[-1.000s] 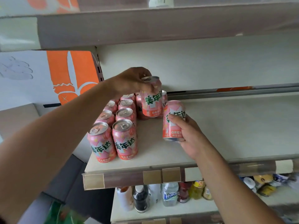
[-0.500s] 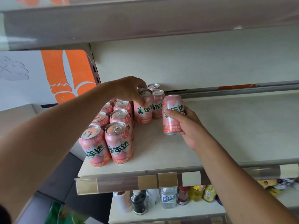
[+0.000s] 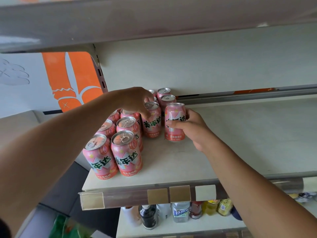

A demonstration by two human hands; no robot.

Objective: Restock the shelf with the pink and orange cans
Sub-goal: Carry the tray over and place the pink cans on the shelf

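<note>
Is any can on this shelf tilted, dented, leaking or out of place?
Nothing stands out. The cans stand upright on the shelf, with no dent or spill visible. The right can, held by the right hand, is just right of the rows; the left hand grips the middle can by its top.

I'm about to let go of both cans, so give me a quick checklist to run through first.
1. Left hand grips the top of the left-hand can: ok.
2. Right hand wraps round the right-hand can: ok.
3. Both cans upright: ok.
4. Right-hand can's base flat on the shelf: cannot tell.
5. Labels face front: ok.
</note>
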